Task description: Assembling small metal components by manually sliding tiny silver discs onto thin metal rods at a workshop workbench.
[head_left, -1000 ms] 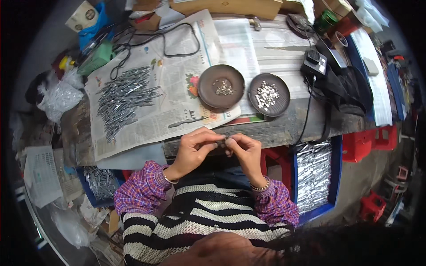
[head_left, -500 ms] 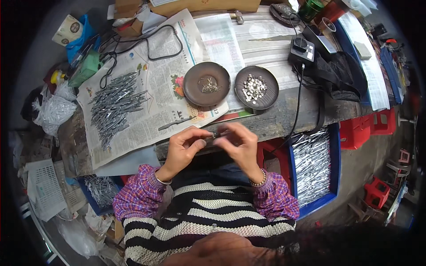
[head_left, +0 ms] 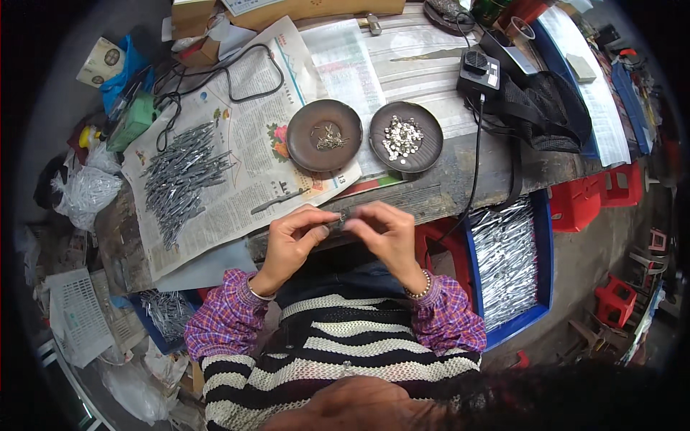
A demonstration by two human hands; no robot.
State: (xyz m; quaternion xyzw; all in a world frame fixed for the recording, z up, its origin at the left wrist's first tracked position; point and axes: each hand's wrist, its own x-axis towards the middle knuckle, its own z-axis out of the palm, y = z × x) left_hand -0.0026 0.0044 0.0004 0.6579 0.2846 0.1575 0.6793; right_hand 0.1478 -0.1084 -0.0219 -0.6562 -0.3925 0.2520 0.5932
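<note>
My left hand (head_left: 293,241) is closed in a pinch just off the table's front edge, holding a small dark metal piece (head_left: 343,215) too tiny to identify. Facing it, the curled fingers of my right hand (head_left: 387,233) meet at the same spot; their tips are slightly blurred, and what they grip is hidden. A single slim grey metal part (head_left: 277,202) lies on the newspaper (head_left: 248,154) beyond my left hand. Farther back, one brown dish (head_left: 303,144) contains thin metal pins (head_left: 330,137), and the dish (head_left: 429,147) to its right holds small shiny round pieces (head_left: 402,138).
A heap of slim grey metal parts (head_left: 183,179) covers the newspaper's left side. Below the table's right edge sits a blue tray (head_left: 548,266) of shiny metal strips. A black adapter (head_left: 478,74) trails its cable (head_left: 476,172) over the front edge. Red stools (head_left: 618,185) stand at right.
The view has shifted slightly, so the table's things sit a little farther left. Both hands remain together, with small finger movements around the piece.
</note>
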